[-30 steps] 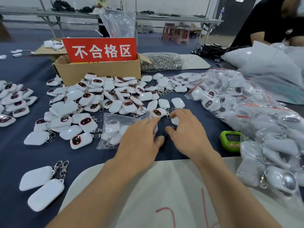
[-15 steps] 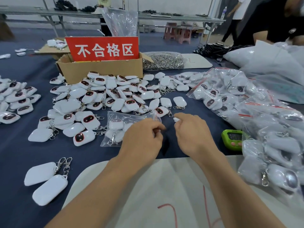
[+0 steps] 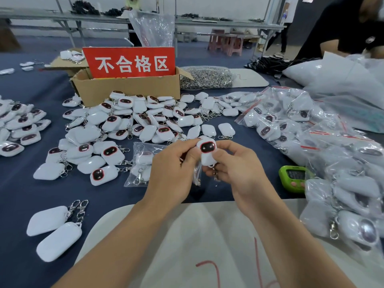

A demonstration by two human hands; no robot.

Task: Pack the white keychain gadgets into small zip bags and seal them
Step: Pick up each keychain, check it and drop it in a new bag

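My right hand (image 3: 234, 169) holds a white keychain gadget (image 3: 206, 151) upright, its dark red-rimmed screen facing me and its metal clasp hanging below my fingers. My left hand (image 3: 174, 169) pinches a small clear zip bag (image 3: 196, 173) right beside the gadget; most of that bag is hidden by the hand. A zip bag with several gadgets inside (image 3: 141, 165) lies on the blue cloth just left of my left hand. A big heap of loose gadgets (image 3: 133, 123) covers the table behind my hands.
A cardboard box (image 3: 126, 88) with a red sign stands at the back. Bagged gadgets (image 3: 311, 129) pile up on the right, beside a green timer (image 3: 294, 178). More gadgets (image 3: 18, 125) lie at far left, two (image 3: 53, 231) near left. A bag of metal clasps (image 3: 205, 77) and another person (image 3: 353, 28) are behind.
My right hand has picked a gadget off the cloth and lifted it screen-up. My left hand has risen with a small zip bag and come beside it.
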